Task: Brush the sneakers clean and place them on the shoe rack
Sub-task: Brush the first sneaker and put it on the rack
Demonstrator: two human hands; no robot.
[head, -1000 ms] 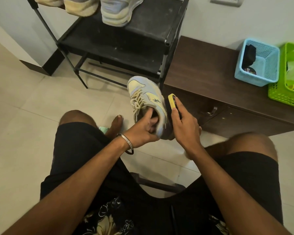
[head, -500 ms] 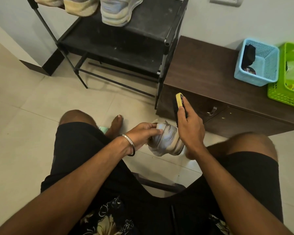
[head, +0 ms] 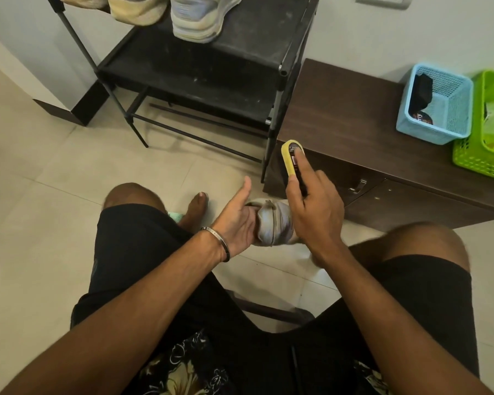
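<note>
We've got the sneaker (head: 273,222) low between the knees, sole side up, long axis running away from us. Left hand (head: 237,220) flat-open against its left side, thumb up, not gripping. Right hand (head: 314,206) grips the brush (head: 291,156) just beyond it, nearer the shoe rack (head: 211,78).

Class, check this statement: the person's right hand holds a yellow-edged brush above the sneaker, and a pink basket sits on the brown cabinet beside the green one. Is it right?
Not quite. In the head view the basket beside the green basket is blue, not pink. The rest stands: the right hand holds the brush above the sneaker, and both baskets sit on the brown cabinet.
</note>
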